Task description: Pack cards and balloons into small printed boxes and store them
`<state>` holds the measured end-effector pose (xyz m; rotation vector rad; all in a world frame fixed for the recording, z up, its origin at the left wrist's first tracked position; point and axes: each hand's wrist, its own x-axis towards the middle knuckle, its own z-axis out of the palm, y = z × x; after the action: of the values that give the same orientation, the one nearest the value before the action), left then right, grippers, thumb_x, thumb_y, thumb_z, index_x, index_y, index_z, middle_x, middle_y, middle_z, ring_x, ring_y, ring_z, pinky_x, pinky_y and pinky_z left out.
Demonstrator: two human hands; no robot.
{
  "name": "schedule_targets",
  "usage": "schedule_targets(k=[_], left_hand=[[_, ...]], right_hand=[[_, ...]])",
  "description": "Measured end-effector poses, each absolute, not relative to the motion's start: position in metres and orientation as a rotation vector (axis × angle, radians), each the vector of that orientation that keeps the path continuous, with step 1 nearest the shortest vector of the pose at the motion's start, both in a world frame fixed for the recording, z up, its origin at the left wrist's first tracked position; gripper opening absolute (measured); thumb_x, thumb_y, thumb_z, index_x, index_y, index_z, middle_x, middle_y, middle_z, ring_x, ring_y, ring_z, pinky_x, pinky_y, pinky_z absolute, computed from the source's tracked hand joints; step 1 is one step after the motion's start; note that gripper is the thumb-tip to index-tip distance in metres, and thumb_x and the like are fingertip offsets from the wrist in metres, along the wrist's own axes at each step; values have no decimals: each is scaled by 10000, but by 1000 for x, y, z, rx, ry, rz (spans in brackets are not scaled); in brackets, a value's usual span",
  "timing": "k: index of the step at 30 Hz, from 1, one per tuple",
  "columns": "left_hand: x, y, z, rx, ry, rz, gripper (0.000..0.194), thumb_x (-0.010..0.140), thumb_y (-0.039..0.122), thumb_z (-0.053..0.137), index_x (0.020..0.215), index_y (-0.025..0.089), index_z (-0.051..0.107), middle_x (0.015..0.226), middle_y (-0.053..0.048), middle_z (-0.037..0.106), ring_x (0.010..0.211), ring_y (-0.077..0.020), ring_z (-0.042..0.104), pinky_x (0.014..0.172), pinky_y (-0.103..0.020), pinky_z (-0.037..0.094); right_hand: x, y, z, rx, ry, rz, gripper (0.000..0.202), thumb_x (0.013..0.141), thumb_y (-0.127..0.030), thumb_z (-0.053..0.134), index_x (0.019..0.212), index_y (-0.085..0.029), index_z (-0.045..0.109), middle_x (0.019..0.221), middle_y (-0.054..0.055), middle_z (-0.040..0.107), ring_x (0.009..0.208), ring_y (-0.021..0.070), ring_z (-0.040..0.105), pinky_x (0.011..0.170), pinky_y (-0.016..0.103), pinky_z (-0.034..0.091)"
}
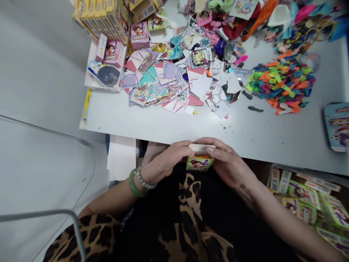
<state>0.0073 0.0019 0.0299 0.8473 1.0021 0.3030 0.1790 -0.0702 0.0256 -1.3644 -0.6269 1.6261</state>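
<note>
One small box [200, 164] sat just off the table's [141, 125] near edge. Left hand [174, 155] grasped one side, right hand [225, 158] the other, thumb against its pale top flap [201, 147]. Two bracelets [133, 183] circled the left wrist; one turquoise bow [176, 48] lay tabletop. Box looked green, cartoon-printed, orange under the flap.

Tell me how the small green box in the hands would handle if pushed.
The green box looks like printed card, so it is probably stiff but could crease if squeezed. Being small and held by the fingers of the left hand and right hand, it seems light. Its flat sides make sliding likelier than rolling.
</note>
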Motion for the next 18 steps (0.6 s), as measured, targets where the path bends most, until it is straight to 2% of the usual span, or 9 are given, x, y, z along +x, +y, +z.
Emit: schedule_targets(k=[2, 4, 8, 11, 15, 18], left_hand=[[9, 3, 23, 806, 994, 358, 131, 756, 158, 674, 859, 178, 754, 759, 4, 694, 738, -153, 626, 732, -292, 515], [10, 6, 14, 849, 958, 418, 138, 789, 172, 681, 899, 177, 765, 825, 4, 726, 759, -129, 636, 779, -277, 532], [10, 17, 2, 1149, 831, 403, 159, 898, 273, 686, 955, 175, 798, 1030, -65, 800, 965, -173, 719, 922, -311, 569], [9, 23, 2, 1328, 749, 347, 209, 928, 327, 680, 1011, 187, 812, 1128, -91, 806, 1066, -197, 736, 979, -313, 569], [10, 22, 13, 1412, 788, 326, 232, 918, 305, 670, 1044, 180, 820, 1094, -75, 820, 996, -184, 752, 923, -289, 586], [13, 19, 23, 1406, 841, 307, 219, 895, 260, 671, 1029, 186, 827, 1052, -51, 833, 951, -173, 762, 881, -278, 600]], right_hand=[[189, -72, 14, -1431, -968, 1359, 179, 933, -427, 704, 1003, -289, 794, 1040, 48, 799, 990, 269, 758, 885, 443, 638], [200, -74, 3, -1446, -1312, 1052, 166, 982, -337, 658, 1049, -298, 804, 1063, 49, 799, 1004, 255, 765, 894, 428, 653], [217, -77, -3, -1341, -1764, 741, 337, 997, -217, 633, 1306, -300, 739, 1225, 78, 776, 1059, 240, 767, 882, 396, 673], [221, -77, 4, -1376, -1757, 765, 268, 1012, -249, 625, 1235, -291, 767, 1196, 78, 773, 1047, 228, 766, 894, 377, 670], [217, -74, 16, -1516, -1496, 1007, 135, 978, -319, 671, 994, -287, 801, 984, 46, 780, 914, 223, 759, 794, 358, 659], [213, -72, 24, -1619, -1302, 1168, 105, 922, -356, 720, 911, -287, 798, 918, 32, 777, 863, 225, 746, 793, 370, 639]])
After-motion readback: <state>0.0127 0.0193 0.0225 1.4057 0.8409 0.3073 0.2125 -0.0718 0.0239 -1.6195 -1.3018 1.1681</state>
